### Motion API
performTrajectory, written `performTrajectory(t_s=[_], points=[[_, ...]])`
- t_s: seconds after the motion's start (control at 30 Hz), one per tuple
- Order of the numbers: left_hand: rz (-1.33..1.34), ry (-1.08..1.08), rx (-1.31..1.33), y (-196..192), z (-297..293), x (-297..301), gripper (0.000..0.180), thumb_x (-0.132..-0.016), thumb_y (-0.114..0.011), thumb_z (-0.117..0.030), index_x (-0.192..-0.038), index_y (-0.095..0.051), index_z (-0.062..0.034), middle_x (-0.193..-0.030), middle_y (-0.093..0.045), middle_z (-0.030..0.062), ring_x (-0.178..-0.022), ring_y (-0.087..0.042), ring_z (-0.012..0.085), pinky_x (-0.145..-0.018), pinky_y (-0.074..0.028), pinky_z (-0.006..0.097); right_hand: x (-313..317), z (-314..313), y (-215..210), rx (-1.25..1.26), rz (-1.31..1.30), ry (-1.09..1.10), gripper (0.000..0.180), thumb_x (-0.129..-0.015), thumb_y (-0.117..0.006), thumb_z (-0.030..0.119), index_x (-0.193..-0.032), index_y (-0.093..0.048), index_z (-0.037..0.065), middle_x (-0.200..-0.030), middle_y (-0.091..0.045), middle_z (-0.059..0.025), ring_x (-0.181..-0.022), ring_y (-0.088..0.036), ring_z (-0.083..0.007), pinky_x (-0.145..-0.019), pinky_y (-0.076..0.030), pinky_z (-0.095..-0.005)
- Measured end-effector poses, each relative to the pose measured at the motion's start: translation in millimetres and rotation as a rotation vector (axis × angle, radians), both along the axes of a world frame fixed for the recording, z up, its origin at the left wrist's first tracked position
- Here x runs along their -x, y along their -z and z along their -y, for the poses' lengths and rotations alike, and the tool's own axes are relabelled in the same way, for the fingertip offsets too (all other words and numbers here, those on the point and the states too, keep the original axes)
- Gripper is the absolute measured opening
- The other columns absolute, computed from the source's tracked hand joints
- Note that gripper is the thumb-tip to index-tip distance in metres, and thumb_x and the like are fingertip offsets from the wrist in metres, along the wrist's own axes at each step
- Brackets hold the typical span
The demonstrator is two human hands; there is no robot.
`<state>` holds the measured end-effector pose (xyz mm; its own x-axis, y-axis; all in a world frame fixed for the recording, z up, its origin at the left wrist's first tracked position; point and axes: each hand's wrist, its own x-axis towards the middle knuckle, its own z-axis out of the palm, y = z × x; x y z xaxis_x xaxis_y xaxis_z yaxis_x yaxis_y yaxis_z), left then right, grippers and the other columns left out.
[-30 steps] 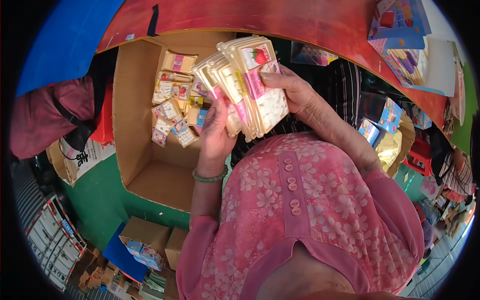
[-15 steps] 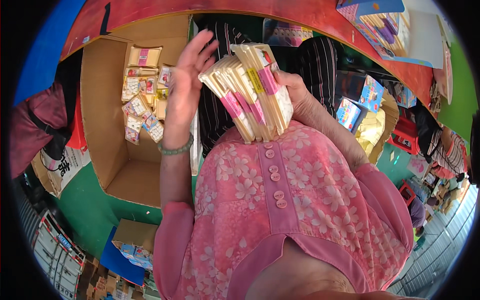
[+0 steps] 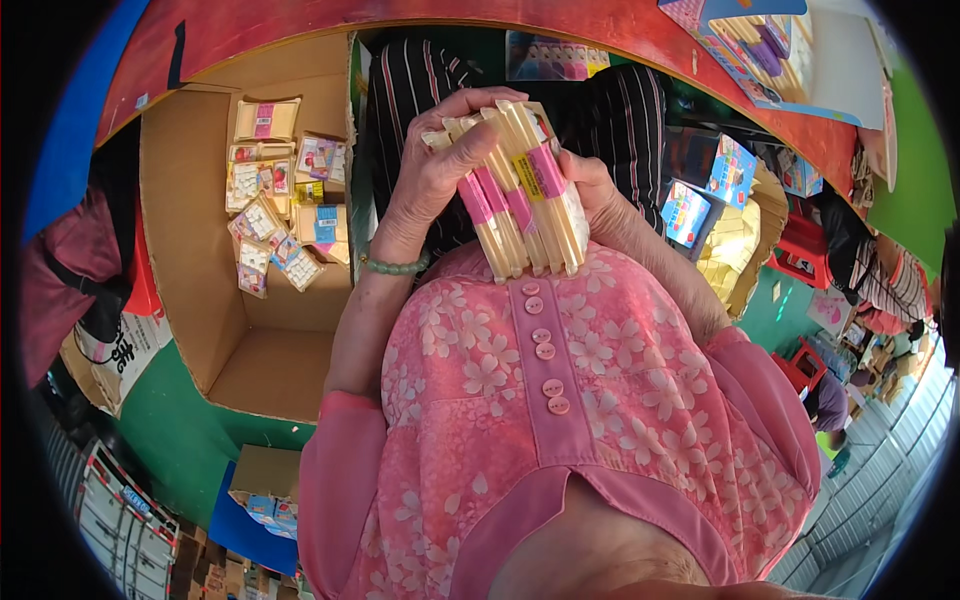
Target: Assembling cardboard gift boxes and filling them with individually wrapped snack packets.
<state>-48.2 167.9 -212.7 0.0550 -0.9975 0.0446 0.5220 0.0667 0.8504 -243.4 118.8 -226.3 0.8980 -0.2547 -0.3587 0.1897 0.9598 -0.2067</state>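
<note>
Between my hands, upright against my chest, is a stack of small flat packs with pale cream edges and pink and yellow labels. My left hand, with a green bead bracelet at the wrist, wraps the stack's left side and top, thumb across the edges. On the other side my right hand grips the stack, thumb near its upper edge; its other fingers are hidden. At the left, a cardboard box holds several similar packs, some showing white pieces and strawberry pictures.
A red table edge curves across the far side, with an open blue display box of packs on its right. Blue printed boxes stand at the right beside a carton with yellow paper. Red stools and another person are farther right.
My left hand has come down from open and raised beside the stack to close on its left side. The packs now sit more evenly together.
</note>
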Motion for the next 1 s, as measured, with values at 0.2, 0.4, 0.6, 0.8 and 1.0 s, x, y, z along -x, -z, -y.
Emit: performTrajectory(t_s=[0.2,0.4,0.6,0.8,1.0], points=[[0.095,0.042,-0.071,2,1,0,0.049,-0.090,-0.065,-0.037,-0.115,-0.061,0.0048,-0.112,-0.066,0.0125,-0.102,-0.063,0.0182,-0.092,-0.049,0.031,2,1,-3,0.094,-0.030,0.004,0.070,-0.080,-0.073,0.037,-0.131,-0.046,-0.003,-0.114,-0.062,-0.0186,-0.103,-0.064,-0.0269,-0.093,-0.052,-0.0391],[-0.044,-0.004,-0.166,4,10,8,0.030,-0.087,-0.071,-0.026,-0.103,-0.067,-0.0004,-0.096,-0.070,0.0048,-0.086,-0.064,0.0102,-0.079,-0.050,0.022,5,-2,-6,0.048,-0.202,0.055,0.073,-0.078,-0.073,0.046,-0.133,-0.048,0.004,-0.119,-0.062,-0.0189,-0.103,-0.064,-0.0305,-0.091,-0.053,-0.0450],[-0.025,0.037,-0.195,4,18,8,0.033,-0.086,-0.072,-0.027,-0.103,-0.066,-0.0001,-0.094,-0.069,0.0045,-0.086,-0.063,0.0095,-0.079,-0.050,0.023,11,-4,-7,-0.020,-0.167,0.086,0.072,-0.081,-0.069,0.051,-0.133,-0.050,0.005,-0.117,-0.063,-0.0193,-0.103,-0.064,-0.0319,-0.090,-0.053,-0.0464],[-0.003,-0.002,-0.140,7,14,3,0.049,-0.091,-0.066,-0.030,-0.127,-0.053,0.0013,-0.115,-0.062,0.0107,-0.101,-0.059,0.0144,-0.089,-0.047,0.027,-4,-9,-27,0.094,-0.251,0.154,0.077,-0.080,-0.070,0.050,-0.136,-0.045,0.004,-0.123,-0.059,-0.0182,-0.109,-0.061,-0.0290,-0.094,-0.050,-0.0444],[0.443,-0.216,0.119,-33,-16,8,0.101,-0.086,-0.056,-0.063,-0.148,-0.014,0.0051,-0.148,-0.030,0.0227,-0.138,-0.029,0.0308,-0.113,-0.024,0.042,-6,3,-37,0.248,-0.249,0.238,0.068,-0.084,-0.067,0.042,-0.135,-0.044,0.003,-0.123,-0.059,-0.0152,-0.109,-0.061,-0.0258,-0.096,-0.049,-0.0423]])
